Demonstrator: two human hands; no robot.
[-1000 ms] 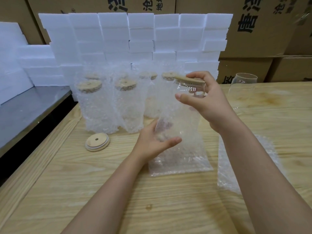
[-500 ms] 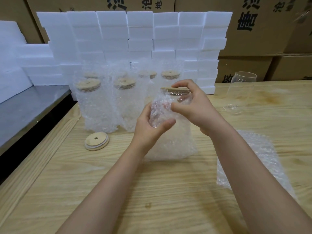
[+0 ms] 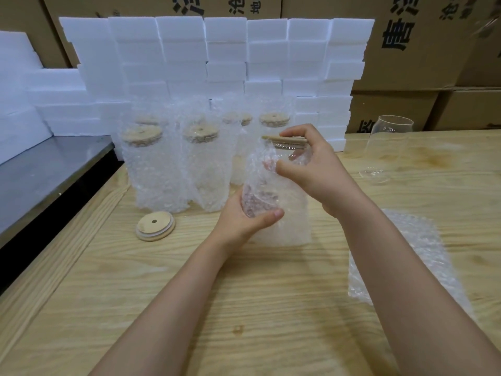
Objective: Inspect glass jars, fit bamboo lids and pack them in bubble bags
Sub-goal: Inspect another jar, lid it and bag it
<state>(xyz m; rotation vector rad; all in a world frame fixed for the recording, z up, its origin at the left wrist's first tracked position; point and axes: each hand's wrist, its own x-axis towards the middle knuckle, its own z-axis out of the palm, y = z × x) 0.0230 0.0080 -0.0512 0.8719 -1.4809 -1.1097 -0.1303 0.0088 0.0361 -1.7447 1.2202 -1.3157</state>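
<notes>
Lowered since a second ago, the right hand (image 3: pixel 311 169) curls its fingers over the rim of a round bamboo lid (image 3: pixel 284 139) capping a clear glass jar (image 3: pixel 284 151), which has sunk deeper into a clear bubble-wrap bag (image 3: pixel 284 226). The left hand (image 3: pixel 249 215) has climbed the bag and grips it around the jar's base. Jar stands near upright above a pale wooden table (image 3: pixel 244 308), long axis vertical, lid up. A loose bamboo lid with a centre hole (image 3: pixel 155 226) lies to the left, bagged lidded jars (image 3: pixel 151 169) behind, an empty glass jar (image 3: pixel 387 150) and flat bubble bags (image 3: pixel 401 253) to the right. White foam blocks (image 3: pixel 217 50) front brown cartons (image 3: pixel 423 63) printed with black Chinese characters, 唐 among them.
</notes>
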